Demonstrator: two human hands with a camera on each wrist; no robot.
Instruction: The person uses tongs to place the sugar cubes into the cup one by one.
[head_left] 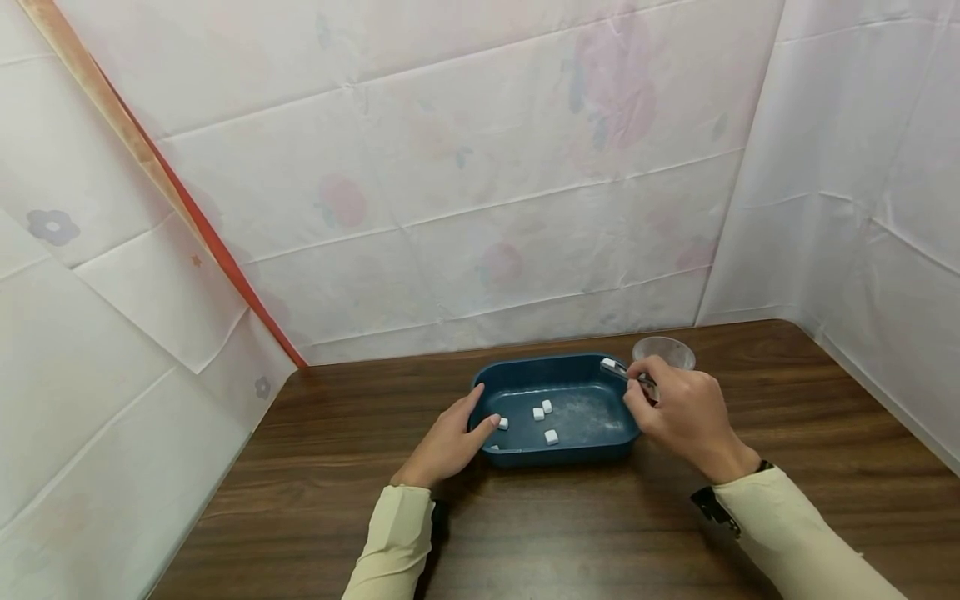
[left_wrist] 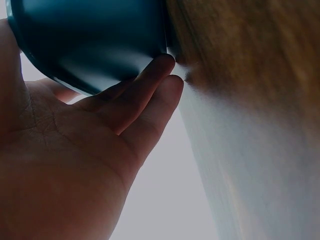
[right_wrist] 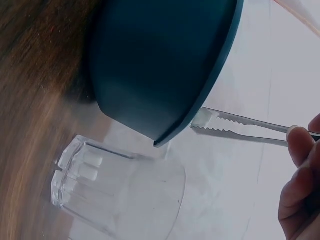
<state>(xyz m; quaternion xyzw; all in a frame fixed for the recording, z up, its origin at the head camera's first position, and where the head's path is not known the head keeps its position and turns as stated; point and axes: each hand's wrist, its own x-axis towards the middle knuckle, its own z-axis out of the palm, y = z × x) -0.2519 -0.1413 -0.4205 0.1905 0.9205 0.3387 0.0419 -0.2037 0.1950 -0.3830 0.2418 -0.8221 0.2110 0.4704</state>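
Head view. One dark blue tray point(head_left: 562, 457), on a brown wood-grain table point(head_left: 315, 467); set between the hands, probably for reach from both sides. Inside: four white cubes point(head_left: 552, 437), loosely scattered on the floor, plus a sliver of white at the near left corner, too hidden to identify. One left hand point(head_left: 450, 437), thumb over the tray's left rim, apparently to steady it. One right hand point(head_left: 686, 408), well apart from the left, pinching metal tweezers point(head_left: 619, 372), with one lifted cube point(head_left: 608, 363) at the tips, near the far right corner. One clear cup point(head_left: 664, 352), upright beyond that corner, presumably kept close to shorten the carry. Backdrop: pale cloth point(head_left: 450, 167), faded fruit and flower prints. No brand, label or lettering legible.

Left wrist view. Left fingers point(left_wrist: 150, 107) nearly straight, lying along the outside of the tray wall near the table; with the thumb, they seem to brace that end against sliding. No markings readable.

Right wrist view. Tweezers with toothed inner edges, the lifted cube between the tips beside the tray's rim; the teeth likely help against slipping. Cup apart from the tray, two pale blocks point(right_wrist: 88, 173) visible near its base. No maker's mark or writing discernible.
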